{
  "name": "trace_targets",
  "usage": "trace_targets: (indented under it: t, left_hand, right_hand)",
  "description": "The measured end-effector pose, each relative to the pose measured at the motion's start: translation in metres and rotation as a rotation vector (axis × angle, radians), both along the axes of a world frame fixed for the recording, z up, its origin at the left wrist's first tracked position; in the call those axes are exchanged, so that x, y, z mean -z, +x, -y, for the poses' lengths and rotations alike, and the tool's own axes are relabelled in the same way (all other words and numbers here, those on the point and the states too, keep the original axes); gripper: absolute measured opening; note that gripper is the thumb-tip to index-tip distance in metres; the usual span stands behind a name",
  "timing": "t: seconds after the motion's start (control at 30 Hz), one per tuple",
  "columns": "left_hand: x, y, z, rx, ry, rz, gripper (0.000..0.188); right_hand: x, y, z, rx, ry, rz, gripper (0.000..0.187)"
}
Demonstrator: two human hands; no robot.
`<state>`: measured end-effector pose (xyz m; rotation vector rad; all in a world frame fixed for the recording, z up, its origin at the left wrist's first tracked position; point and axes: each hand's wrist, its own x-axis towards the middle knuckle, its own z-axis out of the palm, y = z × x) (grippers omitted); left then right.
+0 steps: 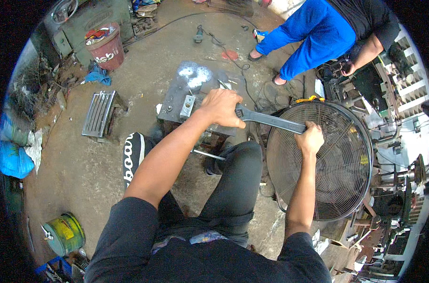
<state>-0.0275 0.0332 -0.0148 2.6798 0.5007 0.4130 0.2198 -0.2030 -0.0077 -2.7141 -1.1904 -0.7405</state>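
Observation:
A long grey wrench (276,121) lies across the right side of a low metal worktable (169,96). My right hand (310,137) is closed round the end of its handle. Over its head, my left hand (222,107) has fingers curled and thumb against the jaw end, hiding most of the jaws and whatever they meet. A small metal block with holes (187,106) sits on the tabletop, left of my left hand. Below the table edge, a metal rod (208,154) sticks out near my knee.
A big caged fan (320,162) stands close at right, beneath my right forearm. Another person in blue trousers (299,35) sits at far right. Cables (266,96) trail over the floor. At left are a slatted metal stool (99,113), a red bucket (106,47) and a green tin (65,233).

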Motion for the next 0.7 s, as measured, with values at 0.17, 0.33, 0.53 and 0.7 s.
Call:
trace_targets:
  t: [0.17,0.33,0.53,0.7]
  left_hand:
    - [-0.002,0.001,0.002,-0.055,-0.032,-0.004,0.071]
    - [-0.003,0.011,0.018,-0.335,-0.084,0.003,0.068]
    - [-0.002,0.020,0.023,-0.480,-0.089,-0.037,0.069]
    - [-0.005,0.009,-0.003,0.020,0.037,-0.148,0.066]
  right_hand:
    - [-0.002,0.012,-0.006,-0.021,-0.032,-0.032,0.028]
    - [-0.026,0.048,-0.085,-0.231,-0.031,-0.021,0.031]
    - [-0.003,0.120,-0.121,-0.557,-0.211,0.061,0.033]
    - [0.003,-0.013,0.012,-0.064,-0.261,-0.211,0.029]
